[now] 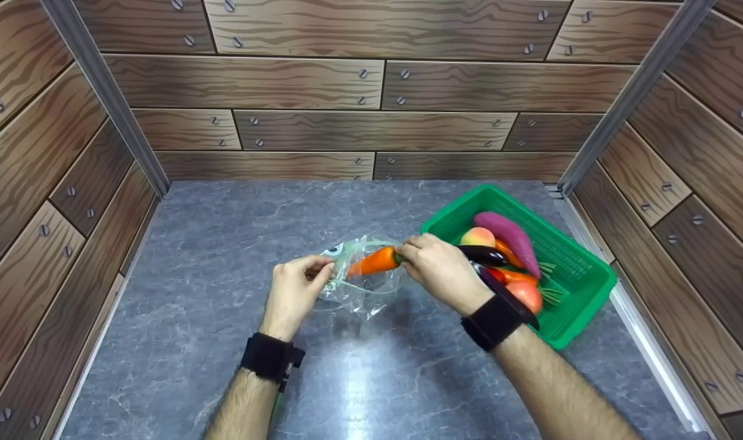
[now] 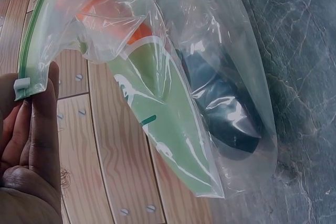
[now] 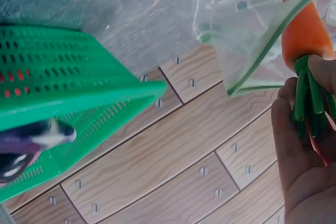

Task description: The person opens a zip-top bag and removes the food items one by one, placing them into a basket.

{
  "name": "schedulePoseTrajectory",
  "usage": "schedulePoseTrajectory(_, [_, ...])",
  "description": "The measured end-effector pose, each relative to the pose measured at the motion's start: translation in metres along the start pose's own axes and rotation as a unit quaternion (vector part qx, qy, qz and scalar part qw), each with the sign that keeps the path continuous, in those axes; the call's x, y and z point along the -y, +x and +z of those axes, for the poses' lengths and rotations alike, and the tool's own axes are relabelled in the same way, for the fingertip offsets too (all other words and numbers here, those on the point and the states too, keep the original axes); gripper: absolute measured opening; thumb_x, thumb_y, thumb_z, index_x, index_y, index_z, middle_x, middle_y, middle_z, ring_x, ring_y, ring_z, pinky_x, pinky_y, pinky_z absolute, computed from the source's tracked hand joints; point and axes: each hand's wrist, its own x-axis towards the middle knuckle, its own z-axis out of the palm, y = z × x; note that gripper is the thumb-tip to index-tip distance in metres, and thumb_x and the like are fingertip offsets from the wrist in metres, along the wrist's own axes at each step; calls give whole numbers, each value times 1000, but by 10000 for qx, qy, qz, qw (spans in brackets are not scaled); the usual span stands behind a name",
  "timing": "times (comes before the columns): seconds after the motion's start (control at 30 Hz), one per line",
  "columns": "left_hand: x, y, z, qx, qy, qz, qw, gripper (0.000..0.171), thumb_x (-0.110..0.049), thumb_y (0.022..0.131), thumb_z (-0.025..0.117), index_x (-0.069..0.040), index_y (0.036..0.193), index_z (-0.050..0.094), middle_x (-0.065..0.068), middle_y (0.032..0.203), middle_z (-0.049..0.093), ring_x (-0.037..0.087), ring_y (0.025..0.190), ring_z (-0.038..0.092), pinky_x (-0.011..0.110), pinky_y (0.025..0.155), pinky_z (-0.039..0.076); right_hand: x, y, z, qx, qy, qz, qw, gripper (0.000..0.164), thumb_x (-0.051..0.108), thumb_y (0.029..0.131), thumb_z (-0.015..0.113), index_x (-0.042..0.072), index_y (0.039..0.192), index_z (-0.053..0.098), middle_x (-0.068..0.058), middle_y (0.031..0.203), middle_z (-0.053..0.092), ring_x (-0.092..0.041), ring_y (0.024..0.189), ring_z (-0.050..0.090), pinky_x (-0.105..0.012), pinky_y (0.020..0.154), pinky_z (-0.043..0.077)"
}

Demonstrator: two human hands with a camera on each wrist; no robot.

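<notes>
My left hand (image 1: 293, 293) pinches the edge of a clear zip bag (image 1: 368, 300), close to the white slider (image 2: 22, 83) on its green seal. With its fingers on the green stalks (image 3: 310, 95), my right hand (image 1: 443, 270) holds an orange carrot (image 1: 377, 261). The carrot's pointed end lies inside the bag's mouth, and its stalk end is outside. Deeper in the bag, the left wrist view shows a dark, glossy object (image 2: 220, 103); its kind is unclear through the plastic.
On the right stands a green basket (image 1: 582, 305) with a purple sweet-potato-like piece (image 1: 511, 235), dark eggplants (image 1: 483, 255), a peach-like fruit (image 1: 478, 236), a round reddish piece (image 1: 524, 296) and orange carrots. Wood-patterned walls (image 1: 322, 84) enclose the grey marbled tabletop (image 1: 225, 226).
</notes>
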Motion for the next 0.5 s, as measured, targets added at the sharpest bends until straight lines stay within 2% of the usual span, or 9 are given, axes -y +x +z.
schedulePoseTrajectory(0.27, [0, 1, -1, -13, -9, -68, 10000, 14, -13, 107, 87, -8, 120, 91, 8, 106, 92, 22, 91, 87, 33, 82, 74, -17, -5, -12, -145, 259, 51, 9995, 24, 14, 106, 87, 4, 128, 85, -12, 122, 86, -33, 113, 79, -50, 103, 71])
schedulePoseTrajectory(0.43, [1, 2, -3, -19, 10, -116, 9999, 14, -14, 108, 87, -9, 120, 91, 8, 106, 92, 22, 92, 87, 35, 83, 74, -28, -8, -20, -206, 310, 180, 9991, 29, 12, 105, 88, 2, 132, 85, -15, 126, 86, -36, 117, 80, -52, 106, 70])
schedulePoseTrajectory(0.5, [1, 2, -3, -31, 20, -115, 9999, 14, -14, 108, 87, -9, 120, 91, 8, 106, 92, 21, 92, 87, 35, 84, 75, -32, -9, -23, -275, 256, 267, 9989, 29, 13, 105, 89, 3, 132, 85, -15, 127, 86, -36, 117, 80, -52, 103, 71])
